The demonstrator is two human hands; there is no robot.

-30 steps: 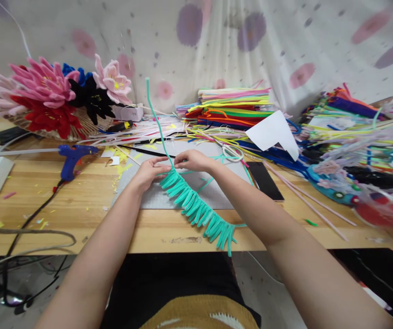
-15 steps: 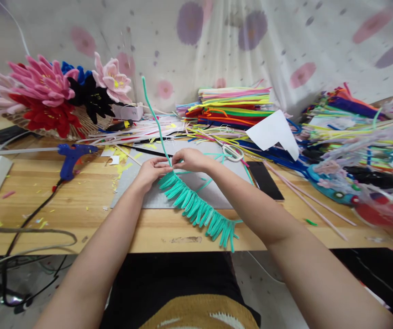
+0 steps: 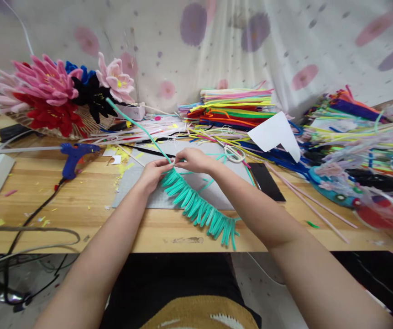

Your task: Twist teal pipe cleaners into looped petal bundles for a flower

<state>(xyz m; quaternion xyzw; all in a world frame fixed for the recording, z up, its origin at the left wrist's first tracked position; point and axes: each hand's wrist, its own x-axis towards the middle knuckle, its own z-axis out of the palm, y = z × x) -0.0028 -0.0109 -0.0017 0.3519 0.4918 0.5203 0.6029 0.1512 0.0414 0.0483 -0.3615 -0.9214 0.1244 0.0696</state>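
A teal pipe cleaner (image 3: 135,121) rises up and left from between my hands. Below them a fringe of short teal loops (image 3: 196,205) hangs down to the right, past the table's front part. My left hand (image 3: 155,174) is pinched on the top end of this fringed strip. Touching it, my right hand (image 3: 192,161) has thumb and forefinger closed at the same spot, where the pipe cleaner meets the fringe. The fingertips hide the exact join. Under both hands lies a grey mat (image 3: 131,194) with loose teal pieces on it.
A blue glue gun (image 3: 73,160) lies at the left with its cord. White-handled scissors (image 3: 234,154) and a black phone (image 3: 267,182) are right of my hands. Behind are pipe cleaner bundles (image 3: 233,109), a folded white paper (image 3: 275,132) and fuzzy flowers (image 3: 49,87).
The free end of the teal pipe cleaner has swung left and down, from nearly upright to a slant. Both hands keep their pinch in almost the same place.
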